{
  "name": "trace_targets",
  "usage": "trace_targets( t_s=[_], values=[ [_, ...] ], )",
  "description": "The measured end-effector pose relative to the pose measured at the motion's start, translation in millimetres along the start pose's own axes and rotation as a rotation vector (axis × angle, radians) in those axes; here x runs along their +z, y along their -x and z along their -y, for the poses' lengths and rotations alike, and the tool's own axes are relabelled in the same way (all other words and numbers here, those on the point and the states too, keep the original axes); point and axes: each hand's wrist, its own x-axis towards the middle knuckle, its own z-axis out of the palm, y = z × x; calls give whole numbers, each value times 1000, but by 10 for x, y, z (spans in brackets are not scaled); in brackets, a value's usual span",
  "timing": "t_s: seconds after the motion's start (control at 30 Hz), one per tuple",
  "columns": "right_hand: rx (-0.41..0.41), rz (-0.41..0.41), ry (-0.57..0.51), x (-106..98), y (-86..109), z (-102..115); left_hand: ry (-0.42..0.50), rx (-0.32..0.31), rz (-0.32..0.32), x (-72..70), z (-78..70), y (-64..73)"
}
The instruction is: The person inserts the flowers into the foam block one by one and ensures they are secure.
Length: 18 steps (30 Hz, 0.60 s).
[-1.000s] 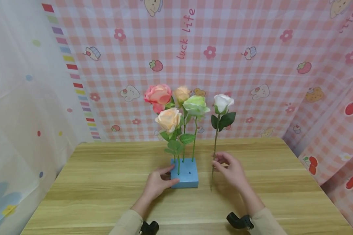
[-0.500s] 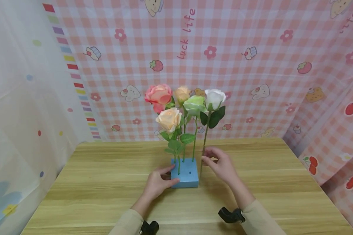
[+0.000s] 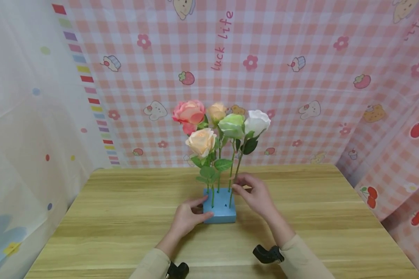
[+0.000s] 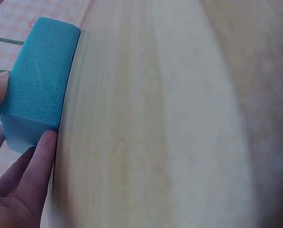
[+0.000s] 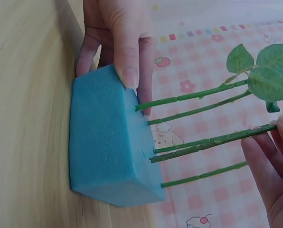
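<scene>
A blue foam block (image 3: 224,216) sits on the table, with several artificial roses upright in its top. My left hand (image 3: 187,217) grips the block at its left side, thumb at the front corner and fingers farther back, as the right wrist view also shows. My right hand (image 3: 256,195) pinches the stem of a white rose (image 3: 257,123) between thumb and fingers. The stem leans right, and its bare lower end (image 5: 155,158) is right at the block's top face, near a small dark hole (image 3: 225,205). In the left wrist view, the block (image 4: 42,71) lies between thumb and fingers.
A coral rose (image 3: 188,113), a cream rose (image 3: 201,142), a peach rose (image 3: 216,112) and a green rose (image 3: 232,126) stand close beside the white one. Behind the wooden table (image 3: 125,201) hangs a pink checked cloth (image 3: 272,46).
My right hand has carried the white rose leftward, from beside the block to over its top, and the flower now tilts right. The left hand and block have stayed put.
</scene>
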Motion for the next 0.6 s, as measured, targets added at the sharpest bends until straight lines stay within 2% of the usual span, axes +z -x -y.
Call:
trace_targets(
  t_s=[0.2,0.6],
  values=[
    [23,11,-12,31,-35,121,7,6,0,3,6,-1],
    [83,18,29,111,-35,120,1,20,0,1,19,-2]
  ],
)
